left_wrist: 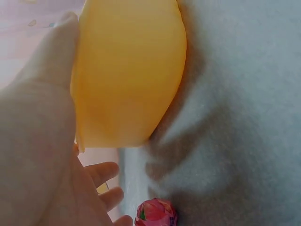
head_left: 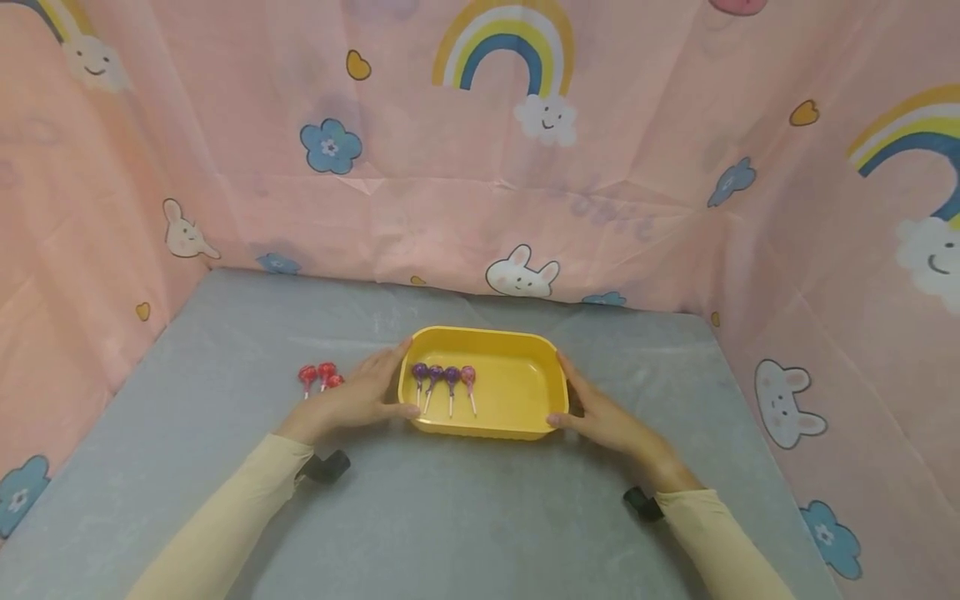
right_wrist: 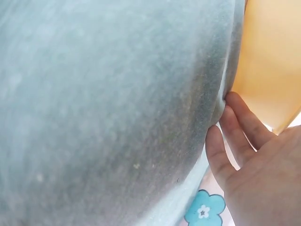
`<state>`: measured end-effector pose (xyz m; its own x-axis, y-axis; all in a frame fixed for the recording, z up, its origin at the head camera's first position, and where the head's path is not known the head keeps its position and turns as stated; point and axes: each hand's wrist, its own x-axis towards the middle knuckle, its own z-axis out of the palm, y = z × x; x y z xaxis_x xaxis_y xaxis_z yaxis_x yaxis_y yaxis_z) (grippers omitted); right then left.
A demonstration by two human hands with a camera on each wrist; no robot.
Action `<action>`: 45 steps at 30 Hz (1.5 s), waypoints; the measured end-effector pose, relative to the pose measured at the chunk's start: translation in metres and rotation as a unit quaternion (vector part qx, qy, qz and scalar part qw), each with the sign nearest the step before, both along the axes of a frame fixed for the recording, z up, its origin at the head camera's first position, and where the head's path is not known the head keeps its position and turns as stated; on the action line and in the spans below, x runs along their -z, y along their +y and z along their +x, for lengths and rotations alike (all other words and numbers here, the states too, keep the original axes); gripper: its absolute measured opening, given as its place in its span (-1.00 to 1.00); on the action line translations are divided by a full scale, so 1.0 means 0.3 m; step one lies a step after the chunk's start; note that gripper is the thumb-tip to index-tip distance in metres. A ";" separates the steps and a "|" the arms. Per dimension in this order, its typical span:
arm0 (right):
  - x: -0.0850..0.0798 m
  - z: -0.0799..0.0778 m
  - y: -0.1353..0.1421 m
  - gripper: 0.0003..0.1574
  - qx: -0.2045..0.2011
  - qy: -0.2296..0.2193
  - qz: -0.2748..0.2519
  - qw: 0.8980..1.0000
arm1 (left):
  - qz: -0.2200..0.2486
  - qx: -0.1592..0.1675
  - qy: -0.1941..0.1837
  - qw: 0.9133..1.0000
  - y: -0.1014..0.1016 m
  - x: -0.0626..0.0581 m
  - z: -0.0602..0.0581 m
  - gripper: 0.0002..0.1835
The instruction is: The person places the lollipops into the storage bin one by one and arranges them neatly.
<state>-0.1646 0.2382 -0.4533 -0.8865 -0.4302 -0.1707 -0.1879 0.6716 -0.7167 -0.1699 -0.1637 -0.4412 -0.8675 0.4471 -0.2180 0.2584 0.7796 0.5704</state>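
Observation:
A shallow yellow plastic box (head_left: 517, 367) is held between both hands, its open top facing up. Several lollipops with purple and pink wrappers (head_left: 452, 375) lie side by side in its left half, sticks toward me. My left hand (head_left: 352, 404) grips the left end, thumb at the near corner and index finger toward the far one. In the left wrist view its other fingers (left_wrist: 112, 197) spread off the box's wall. My right hand (head_left: 600, 415) grips the right end, with the thumb on the near rim. Red lollipops (head_left: 308, 375) lie beside my left hand, partly hidden by it.
The grey tabletop (head_left: 480, 517) stretches around the box. Pink cloth with rainbows, rabbits and flowers (head_left: 420, 217) hangs behind the table and along both sides. Dark wrist cameras (head_left: 327, 467) sit under both wrists.

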 end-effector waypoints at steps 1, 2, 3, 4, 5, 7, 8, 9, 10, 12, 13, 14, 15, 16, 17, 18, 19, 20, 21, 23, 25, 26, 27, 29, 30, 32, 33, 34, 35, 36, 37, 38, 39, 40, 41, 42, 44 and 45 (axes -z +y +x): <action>0.001 0.000 -0.001 0.35 0.000 0.000 0.000 1.000 | 0.007 0.001 0.006 1.000 -0.003 -0.002 0.001 0.24; 0.002 0.000 -0.001 0.36 0.000 0.001 0.000 1.000 | 0.014 0.000 0.009 1.000 -0.006 -0.007 0.002 0.23; 0.004 0.000 -0.002 0.36 0.001 0.001 0.002 1.000 | 0.023 -0.008 0.007 1.000 -0.010 -0.012 0.004 0.21; 0.004 -0.001 -0.002 0.35 0.002 0.000 0.004 1.000 | 0.032 -0.015 0.010 0.999 -0.015 -0.018 0.005 0.19; 0.005 -0.001 -0.003 0.35 0.003 -0.001 0.005 1.000 | 0.038 -0.025 0.013 0.999 -0.021 -0.025 0.006 0.16; 0.006 -0.001 -0.004 0.35 0.006 -0.002 0.007 1.000 | 0.056 -0.046 0.020 0.997 -0.036 -0.042 0.008 0.09; 0.005 0.000 -0.004 0.35 0.007 -0.003 0.007 1.000 | 0.061 -0.058 0.022 0.996 -0.045 -0.050 0.009 0.05; 0.005 0.000 -0.004 0.35 0.009 -0.005 0.007 1.000 | 0.063 -0.069 0.028 0.995 -0.056 -0.057 0.009 0.00; 0.004 0.001 -0.005 0.35 0.010 -0.006 0.006 1.000 | 0.062 -0.079 0.037 0.994 -0.067 -0.063 0.010 -0.05; 0.002 0.002 -0.004 0.35 0.013 -0.008 0.006 1.000 | 0.068 -0.093 0.054 0.992 -0.092 -0.067 0.009 -0.14; 0.001 0.003 -0.004 0.35 0.015 -0.010 0.005 1.000 | 0.071 -0.098 0.062 0.991 -0.104 -0.067 0.008 -0.18; 0.001 0.004 -0.004 0.35 0.016 -0.010 0.007 1.000 | 0.071 -0.105 0.069 0.989 -0.117 -0.063 0.007 -0.22; 0.001 0.004 -0.003 0.35 0.018 -0.011 0.008 1.000 | 0.075 -0.107 0.076 0.988 -0.129 -0.057 0.005 -0.24; 0.001 0.005 -0.004 0.34 0.017 -0.010 0.008 1.000 | 0.082 -0.107 0.080 0.988 -0.140 -0.051 0.003 -0.27; 0.001 0.006 -0.003 0.34 0.019 -0.010 0.009 1.000 | 0.089 -0.103 0.086 0.987 -0.152 -0.042 -0.001 -0.30; 0.001 0.007 -0.003 0.34 0.018 -0.008 0.010 1.000 | 0.094 -0.100 0.090 0.986 -0.162 -0.034 -0.004 -0.32; 0.001 0.008 -0.004 0.34 0.021 -0.010 0.008 1.000 | 0.098 -0.093 0.094 0.986 -0.172 -0.025 -0.007 -0.34; 0.001 0.008 -0.004 0.34 0.020 -0.009 0.009 1.000 | 0.102 -0.089 0.096 0.986 -0.181 -0.014 -0.010 -0.35; 0.001 0.009 -0.004 0.34 0.022 -0.010 0.010 1.000 | 0.107 -0.080 0.099 0.986 -0.188 -0.006 -0.013 -0.36; 0.002 0.010 -0.004 0.34 0.023 -0.012 0.009 1.000 | 0.112 -0.069 0.106 0.986 -0.200 0.012 -0.019 -0.37; 0.001 0.010 -0.005 0.35 0.026 -0.017 0.007 0.999 | 0.117 -0.058 0.114 0.985 -0.208 0.031 -0.024 -0.39; 0.001 0.010 -0.005 0.35 0.027 -0.018 0.008 0.999 | 0.122 -0.053 0.117 0.984 -0.212 0.039 -0.028 -0.41; 0.001 0.010 -0.006 0.36 0.028 -0.020 0.006 0.999 | 0.125 -0.047 0.120 0.984 -0.214 0.047 -0.030 -0.42; 0.002 0.010 -0.007 0.36 0.030 -0.021 0.006 0.999 | 0.127 -0.039 0.126 0.983 -0.220 0.062 -0.036 -0.46; 0.002 0.010 -0.008 0.36 0.029 -0.020 0.005 0.999 | 0.125 -0.035 0.129 0.983 -0.223 0.068 -0.039 -0.48; 0.005 0.010 -0.008 0.36 0.029 -0.018 0.005 0.999 | 0.121 -0.028 0.132 0.983 -0.225 0.077 -0.043 -0.51; 0.005 0.010 -0.008 0.36 0.029 -0.017 0.004 0.999 | 0.114 -0.027 0.133 0.984 -0.226 0.081 -0.044 -0.53; 0.006 0.010 -0.007 0.36 0.029 -0.017 0.004 0.999 | 0.106 -0.027 0.131 0.985 -0.228 0.084 -0.044 -0.53; 0.007 0.011 -0.008 0.36 0.030 -0.018 0.002 0.999 | 0.097 -0.028 0.130 0.986 -0.229 0.087 -0.044 -0.53; 0.007 0.012 -0.008 0.36 0.030 -0.018 0.002 0.999 | 0.091 -0.029 0.127 0.987 -0.229 0.088 -0.044 -0.53; 0.007 0.012 -0.008 0.36 0.030 -0.017 0.001 0.999 | 0.084 -0.032 0.124 0.988 -0.230 0.090 -0.043 -0.54; 0.006 0.013 -0.009 0.36 0.031 -0.018 0.001 0.999 | 0.077 -0.035 0.121 0.989 -0.230 0.092 -0.043 -0.53; 0.006 0.014 -0.010 0.35 0.031 -0.019 -0.001 0.999 | 0.072 -0.038 0.118 0.990 -0.231 0.094 -0.043 -0.53; 0.005 0.014 -0.010 0.35 0.032 -0.021 -0.001 0.999 | 0.069 -0.039 0.118 0.990 -0.231 0.095 -0.043 -0.53; 0.004 0.014 -0.011 0.35 0.033 -0.021 -0.001 0.999 | 0.066 -0.040 0.119 0.990 -0.231 0.097 -0.044 -0.54; 0.004 0.014 -0.011 0.35 0.033 -0.021 -0.002 0.999 | 0.063 -0.041 0.121 0.990 -0.230 0.098 -0.044 -0.55; 0.002 0.014 -0.012 0.35 0.033 -0.023 -0.005 0.999 | 0.060 -0.041 0.123 0.990 -0.230 0.100 -0.044 -0.57; 0.002 0.014 -0.012 0.35 0.033 -0.023 -0.005 0.999 | 0.060 -0.040 0.124 0.990 -0.229 0.101 -0.044 -0.58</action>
<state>-0.1604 0.2347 -0.4539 -0.9045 -0.3722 -0.2080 -0.1094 0.6741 -0.7305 -0.1830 -0.2325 -0.4713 -0.9218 0.3837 0.0558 0.3413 0.7346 0.5865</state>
